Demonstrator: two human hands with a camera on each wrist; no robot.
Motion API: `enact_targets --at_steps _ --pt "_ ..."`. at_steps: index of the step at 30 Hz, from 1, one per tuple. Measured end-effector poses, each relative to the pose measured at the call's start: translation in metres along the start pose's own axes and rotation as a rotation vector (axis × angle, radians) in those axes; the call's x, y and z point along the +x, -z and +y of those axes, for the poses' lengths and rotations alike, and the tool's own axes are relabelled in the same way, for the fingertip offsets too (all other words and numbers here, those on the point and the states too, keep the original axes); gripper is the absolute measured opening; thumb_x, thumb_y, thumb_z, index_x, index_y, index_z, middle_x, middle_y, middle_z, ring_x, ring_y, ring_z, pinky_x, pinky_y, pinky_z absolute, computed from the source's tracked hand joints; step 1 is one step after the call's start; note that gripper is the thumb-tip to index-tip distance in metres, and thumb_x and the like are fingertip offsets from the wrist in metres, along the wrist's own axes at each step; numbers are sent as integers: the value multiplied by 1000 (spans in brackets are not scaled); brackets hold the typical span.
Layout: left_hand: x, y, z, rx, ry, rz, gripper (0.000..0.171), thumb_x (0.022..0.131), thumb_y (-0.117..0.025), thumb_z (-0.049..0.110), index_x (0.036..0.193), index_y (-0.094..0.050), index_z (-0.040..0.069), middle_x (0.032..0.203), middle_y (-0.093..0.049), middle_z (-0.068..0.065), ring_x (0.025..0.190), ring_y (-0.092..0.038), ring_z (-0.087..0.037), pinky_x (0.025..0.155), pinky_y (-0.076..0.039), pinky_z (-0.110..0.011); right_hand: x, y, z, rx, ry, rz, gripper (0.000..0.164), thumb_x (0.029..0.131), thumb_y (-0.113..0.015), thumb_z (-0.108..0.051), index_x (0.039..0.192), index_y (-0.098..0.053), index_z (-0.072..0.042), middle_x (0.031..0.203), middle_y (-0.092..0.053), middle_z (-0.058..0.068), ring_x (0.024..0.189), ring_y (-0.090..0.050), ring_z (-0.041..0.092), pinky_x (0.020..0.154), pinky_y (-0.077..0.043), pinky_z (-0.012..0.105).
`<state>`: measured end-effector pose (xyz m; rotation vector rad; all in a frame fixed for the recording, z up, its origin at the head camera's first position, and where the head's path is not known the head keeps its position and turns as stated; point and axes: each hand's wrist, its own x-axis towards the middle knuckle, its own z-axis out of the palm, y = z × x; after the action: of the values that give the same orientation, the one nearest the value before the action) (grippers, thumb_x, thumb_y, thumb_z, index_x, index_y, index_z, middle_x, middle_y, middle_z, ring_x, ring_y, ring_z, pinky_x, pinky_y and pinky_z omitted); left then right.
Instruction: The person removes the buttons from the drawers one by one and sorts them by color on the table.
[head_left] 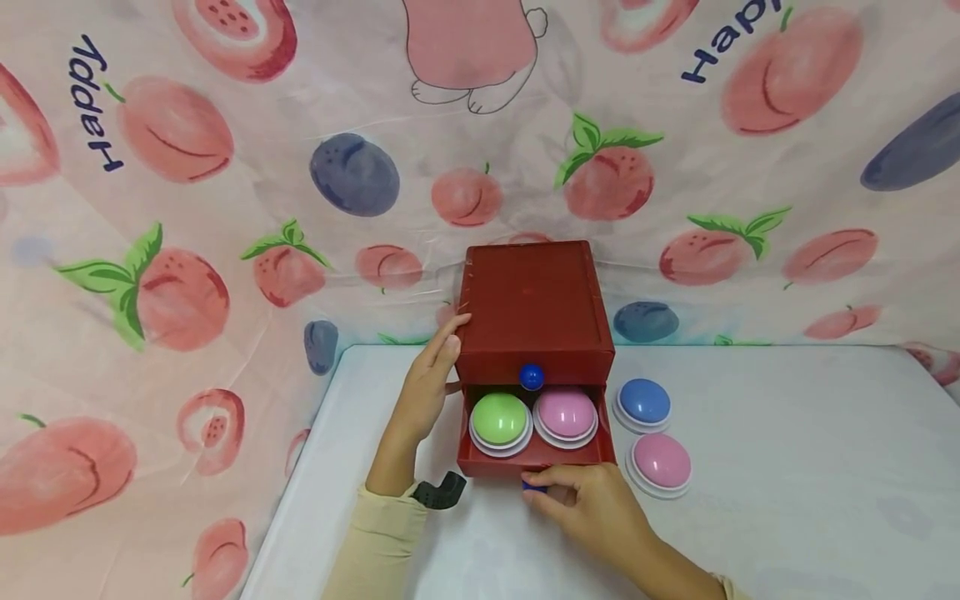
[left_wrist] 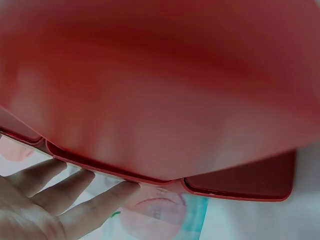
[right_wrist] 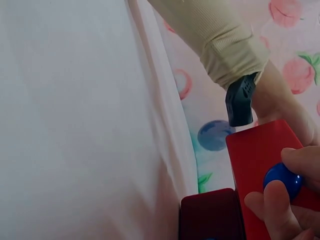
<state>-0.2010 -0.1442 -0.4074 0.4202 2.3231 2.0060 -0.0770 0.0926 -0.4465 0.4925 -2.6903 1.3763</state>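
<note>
A red drawer box [head_left: 528,300] stands on the table with its lower drawer [head_left: 480,467] pulled out. In the drawer sit a green dome-topped button [head_left: 500,419] and a pink dome-topped button [head_left: 566,414], side by side on white bases. My right hand [head_left: 600,508] pinches the blue knob [right_wrist: 283,181] on the drawer front between thumb and fingers. With fingers extended, my left hand [head_left: 426,387] rests against the left side of the box. Its fingertips [left_wrist: 129,187] lie at the box's rim in the left wrist view.
To the right of the drawer, a blue dome-topped button [head_left: 643,402] and another pink button [head_left: 662,461] stand on the white table [head_left: 787,467]. Behind the box hangs a fruit-printed cloth [head_left: 510,125]. A second blue knob [head_left: 532,377] is on the upper front.
</note>
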Motion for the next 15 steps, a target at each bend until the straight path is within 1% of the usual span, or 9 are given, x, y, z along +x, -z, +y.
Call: enact_targets --at_steps 5,7,9,11,13,14,15 --pt "1 0 0 6 -3 -1 44 109 -40 47 151 -44 39 158 -40 0 139 -48 -36 96 -53 -63 -3 0 -1 5 12 5 22 79 -89 -22 100 -83 -25 89 -77 -18 58 -48 -3 51 -46 18" --pt "1 0 0 3 -4 -3 43 109 -40 47 151 -45 40 158 -40 1 139 -48 -35 96 -53 -63 -3 1 -2 9 11 -13 23 80 -88 -25 102 -83 -27 89 -76 -19 60 -50 -1 52 -47 18" --pt "1 0 -1 2 -3 -2 43 109 -40 47 151 -44 40 158 -40 0 139 -48 -35 96 -53 -63 -3 5 -2 11 1 -62 26 81 -87 -28 107 -81 -29 88 -74 -20 62 -51 0 53 -48 18" --pt "0 0 -1 0 -4 0 44 109 -40 47 152 -44 40 158 -40 0 139 -48 -35 96 -53 -64 -3 10 -2 8 -10 -132 30 83 -85 -34 113 -79 -31 88 -72 -21 65 -54 0 56 -50 18" --pt "0 0 -1 -3 -6 -1 44 109 -40 46 152 -44 39 159 -40 0 140 -47 -35 96 -53 -64 -4 17 -3 5 -23 -211 36 85 -82 -40 119 -77 -30 88 -71 -22 68 -56 -1 59 -52 18" --pt "0 0 -1 -3 -7 -2 44 109 -39 46 152 -43 39 159 -40 0 140 -47 -35 96 -53 -64 -4 20 -3 9 -24 -238 38 86 -81 -42 121 -76 -29 87 -71 -22 68 -57 -2 60 -53 19" --pt "0 0 -1 -4 -9 -4 44 109 -39 46 152 -43 39 159 -40 0 139 -48 -35 96 -53 -63 -4 24 -4 13 -9 -246 39 87 -80 -43 122 -75 -28 85 -70 -22 68 -59 -2 60 -53 19"
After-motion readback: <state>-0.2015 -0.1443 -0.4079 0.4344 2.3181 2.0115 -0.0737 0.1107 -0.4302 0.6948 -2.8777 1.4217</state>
